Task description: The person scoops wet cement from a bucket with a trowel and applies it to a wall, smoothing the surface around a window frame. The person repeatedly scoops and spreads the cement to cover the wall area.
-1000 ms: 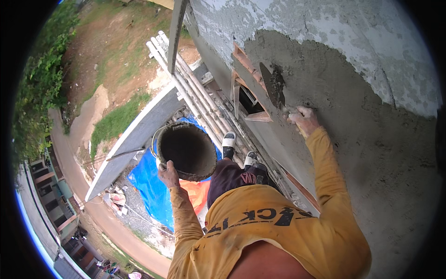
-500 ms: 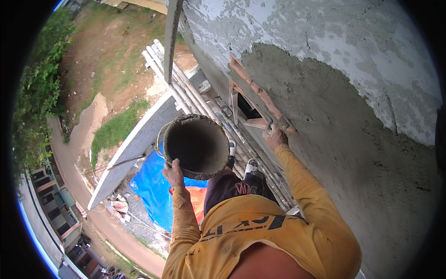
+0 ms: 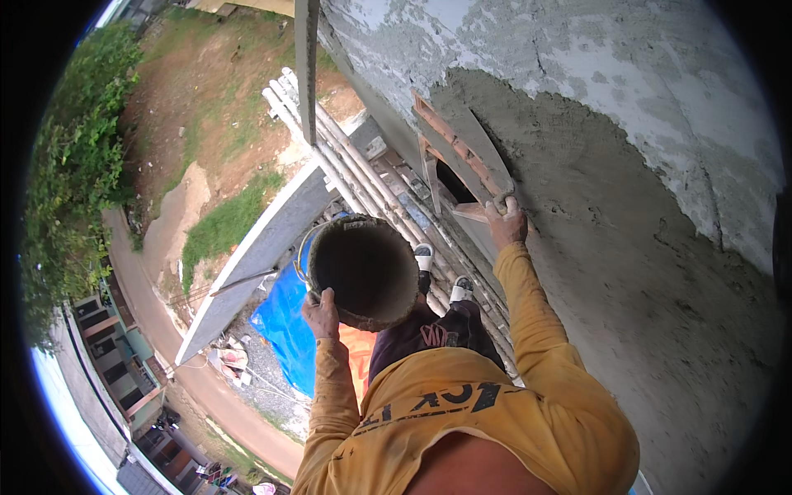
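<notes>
My left hand [image 3: 321, 313] grips the near left rim of a mortar-crusted bucket [image 3: 363, 318]. The bucket's mouth faces up and its inside is dark, so I cannot tell how much it holds. My right hand [image 3: 506, 221] is closed round the handle of a trowel [image 3: 488, 153]. The trowel's long grey blade points away from me, close to the wall [image 3: 610, 194], beside the reddish edge of a small opening [image 3: 454, 181]. Wet grey plaster covers the lower wall, while its upper part is pale and patchy.
Bamboo poles [image 3: 363, 177] lie beneath my feet, along the wall. An upright post [image 3: 306, 74] stands ahead. Far below are a pale slab edge [image 3: 247, 256], a blue tarp [image 3: 285, 330], a dirt path [image 3: 198, 388] and low buildings [image 3: 107, 346] at the left.
The trowel has swung, so its blade now shows broadly beside the opening. My right hand has moved slightly up and right. The bucket remains in my left hand, a little lower and further right.
</notes>
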### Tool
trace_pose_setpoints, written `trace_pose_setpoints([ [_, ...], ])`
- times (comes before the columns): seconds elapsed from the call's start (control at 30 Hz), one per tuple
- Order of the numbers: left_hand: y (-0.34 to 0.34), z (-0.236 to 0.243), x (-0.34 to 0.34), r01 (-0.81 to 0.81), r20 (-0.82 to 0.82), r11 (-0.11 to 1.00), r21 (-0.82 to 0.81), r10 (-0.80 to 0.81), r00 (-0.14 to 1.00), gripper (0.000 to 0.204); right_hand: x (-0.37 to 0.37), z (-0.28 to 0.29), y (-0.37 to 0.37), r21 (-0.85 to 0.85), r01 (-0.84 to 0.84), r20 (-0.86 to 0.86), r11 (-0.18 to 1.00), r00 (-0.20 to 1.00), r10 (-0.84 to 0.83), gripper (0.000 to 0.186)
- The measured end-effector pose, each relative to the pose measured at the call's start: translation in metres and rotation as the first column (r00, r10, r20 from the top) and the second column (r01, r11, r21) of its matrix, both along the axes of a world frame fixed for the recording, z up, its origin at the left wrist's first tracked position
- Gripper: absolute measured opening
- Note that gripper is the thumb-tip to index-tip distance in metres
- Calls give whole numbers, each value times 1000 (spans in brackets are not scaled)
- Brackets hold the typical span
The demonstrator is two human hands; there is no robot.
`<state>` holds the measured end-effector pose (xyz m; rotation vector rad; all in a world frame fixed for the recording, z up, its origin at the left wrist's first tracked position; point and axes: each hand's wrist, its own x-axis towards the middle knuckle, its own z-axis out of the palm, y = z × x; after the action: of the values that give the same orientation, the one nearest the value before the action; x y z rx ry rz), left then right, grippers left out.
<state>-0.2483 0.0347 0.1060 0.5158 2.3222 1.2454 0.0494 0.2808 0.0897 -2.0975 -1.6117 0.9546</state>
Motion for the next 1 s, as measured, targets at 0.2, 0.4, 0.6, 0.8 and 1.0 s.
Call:
trace_pose_setpoints([
  [0.2,-17,-20,2,-48,19,998,29,47,999,28,51,48,-26,56,25,-307,998,952,-7,33],
  [0.4,-10,-19,19,-111,55,994,-20,112,992,28,98,124,-68,159,-7,-181,987,983,36,33],
  [0.6,-4,-39,35,-52,133,997,50,45,990,22,120,51,-121,-111,-133,276,985,948,159,39],
  [0.8,10,-20,47,68,91,997,30,-70,993,19,86,-50,-62,-292,-102,269,951,945,184,48],
  [1.0,-4,-25,52,66,62,998,12,-67,996,22,90,2,-60,-184,-90,125,979,986,115,42],
])
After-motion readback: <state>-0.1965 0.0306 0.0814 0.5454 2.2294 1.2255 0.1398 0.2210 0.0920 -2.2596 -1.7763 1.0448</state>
